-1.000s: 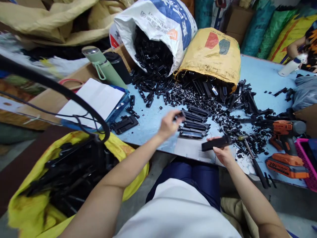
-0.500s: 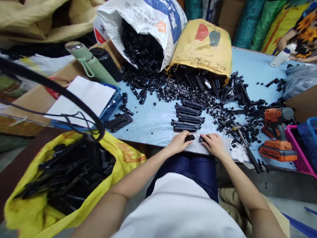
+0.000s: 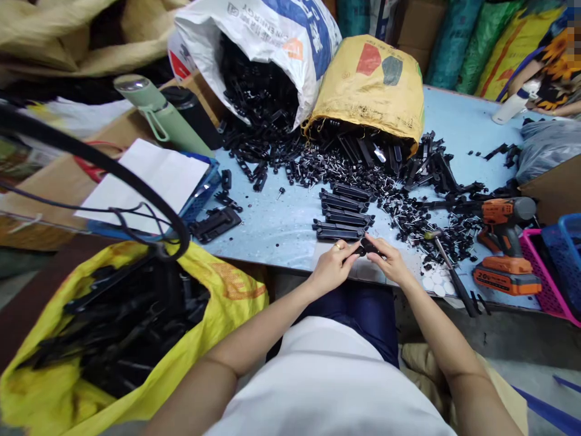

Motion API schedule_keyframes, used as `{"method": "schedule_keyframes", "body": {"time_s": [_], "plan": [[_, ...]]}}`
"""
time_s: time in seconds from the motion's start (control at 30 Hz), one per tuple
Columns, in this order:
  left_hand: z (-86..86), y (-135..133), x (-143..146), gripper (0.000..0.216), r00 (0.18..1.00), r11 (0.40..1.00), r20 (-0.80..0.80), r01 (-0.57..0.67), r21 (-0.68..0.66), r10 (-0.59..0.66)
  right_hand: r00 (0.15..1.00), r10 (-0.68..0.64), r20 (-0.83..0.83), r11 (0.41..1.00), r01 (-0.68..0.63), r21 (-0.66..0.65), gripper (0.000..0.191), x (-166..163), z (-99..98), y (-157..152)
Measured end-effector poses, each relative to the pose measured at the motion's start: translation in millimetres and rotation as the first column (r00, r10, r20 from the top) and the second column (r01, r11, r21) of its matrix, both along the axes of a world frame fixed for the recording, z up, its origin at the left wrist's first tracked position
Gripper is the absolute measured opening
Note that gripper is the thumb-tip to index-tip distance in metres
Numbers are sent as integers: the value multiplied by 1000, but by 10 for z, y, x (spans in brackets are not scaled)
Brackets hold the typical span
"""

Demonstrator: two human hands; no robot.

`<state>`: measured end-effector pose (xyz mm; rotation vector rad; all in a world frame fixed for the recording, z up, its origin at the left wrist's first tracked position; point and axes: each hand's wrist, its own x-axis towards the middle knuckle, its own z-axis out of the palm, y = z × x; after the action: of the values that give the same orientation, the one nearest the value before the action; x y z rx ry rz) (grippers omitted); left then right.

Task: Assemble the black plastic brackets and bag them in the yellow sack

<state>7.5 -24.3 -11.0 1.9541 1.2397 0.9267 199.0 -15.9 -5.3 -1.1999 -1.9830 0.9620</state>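
Note:
At the near edge of the blue table, my left hand (image 3: 333, 266) and my right hand (image 3: 389, 260) meet. Each is closed on a small black plastic part, and the two parts touch or nearly touch between my fingertips. The left part (image 3: 362, 249) is mostly covered by my fingers; so is the right part (image 3: 373, 247). Just beyond my hands lies a row of several long black plastic pieces (image 3: 345, 217), side by side. A heap of small black parts with metal pins (image 3: 408, 218) spreads to their right.
A hammer (image 3: 449, 266) and an orange cordless drill (image 3: 508, 242) lie at right. White (image 3: 308, 54) and yellow (image 3: 370, 85) sacks spill black parts at the back. A yellow bag (image 3: 236, 284) of black pieces stands left. A co-worker's arm (image 3: 521, 75) shows far right.
My hands have come together, bringing the two black parts, which were apart before, up against each other. The view has shifted slightly.

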Motion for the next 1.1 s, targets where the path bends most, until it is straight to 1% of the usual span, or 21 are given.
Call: {"method": "schedule_keyframes", "body": {"time_s": [0.07, 0.17, 0.2, 0.23, 0.27, 0.3, 0.33, 0.37, 0.4, 0.43, 0.47, 0.5, 0.57, 0.6, 0.67, 0.73, 0.77, 0.83, 0.93, 1.0, 1.1], "plan": [[-24, 37, -107, 34, 1000, 1000, 2, -31, 3, 31, 967, 114, 226, 986, -139, 95, 43, 137, 41, -29], [-75, 82, -230, 34, 995, 996, 39, -89, -7, 90, 812, 276, 514, 936, -348, 48, 33, 283, 85, -132], [-91, 85, -243, 34, 994, 995, 55, -96, -16, 97, 768, 294, 569, 929, -370, 19, 34, 302, 94, -167], [-104, 82, -240, 33, 992, 995, 74, -100, -28, 102, 746, 268, 609, 939, -343, 7, 36, 304, 101, -193], [-114, 74, -221, 33, 990, 994, 94, -103, -43, 106, 743, 189, 642, 966, -260, 17, 36, 289, 103, -208], [-120, 62, -190, 33, 987, 993, 115, -106, -60, 112, 739, 63, 671, 991, -125, 45, 35, 259, 98, -209], [-122, 48, -151, 33, 984, 991, 136, -109, -76, 118, 715, -86, 694, 996, 40, 83, 34, 220, 85, -197], [-121, 33, -107, 33, 980, 990, 158, -111, -91, 125, 667, -225, 710, 972, 206, 114, 38, 177, 62, -174], [-117, 19, -62, 33, 975, 988, 179, -112, -103, 129, 614, -328, 718, 930, 345, 129, 48, 136, 31, -144], [-111, 6, -18, 33, 971, 987, 197, -111, -112, 132, 587, -390, 709, 889, 442, 123, 56, 102, -7, -112], [-104, -5, 24, 33, 968, 987, 213, -107, -122, 131, 610, -421, 672, 865, 492, 95, 58, 78, -48, -83], [-97, -14, 63, 33, 966, 986, 226, -99, -131, 127, 679, -433, 593, 861, 506, 49, 56, 61, -88, -61], [-85, -28, 137, 32, 962, 986, 249, -71, -148, 107, 855, -421, 302, 881, 465, -86, 52, 35, -147, -52], [-79, -33, 173, 32, 961, 987, 261, -53, -155, 92, 906, -404, 126, 891, 421, -170, 54, 19, -160, -64], [-66, -39, 235, 33, 958, 987, 280, -26, -156, 69, 912, -385, -139, 880, 318, -354, 61, -32, -151, -109], [-49, -45, 276, 34, 959, 989, 275, -27, -142, 66, 890, -385, -245, 850, 238, -470, 66, -87, -107, -151], [-38, -50, 284, 34, 963, 991, 259, -34, -130, 67, 890, -371, -263, 852, 214, -479, 67, -104, -80, -161], [-15, -68, 277, 35, 977, 994, 202, -44, -98, 63, 916, -305, -259, 894, 182, -409, 65, -97, -29, -156], [17, -107, 237, 35, 996, 998, 74, -42, -42, 45, 978, -133, -161, 975, 100, -199, 54, 0, 26, -107], [30, -124, 207, 35, 999, 999, -3, -50, -1, 50, 997, -43, -71, 997, 39, -68, 48, 75, 54, -78], [36, -112, 165, 35, 997, 997, -66, -21, 68, 25, 1000, 3, 20, 997, -5, 82, 44, 145, 95, -57]]}}
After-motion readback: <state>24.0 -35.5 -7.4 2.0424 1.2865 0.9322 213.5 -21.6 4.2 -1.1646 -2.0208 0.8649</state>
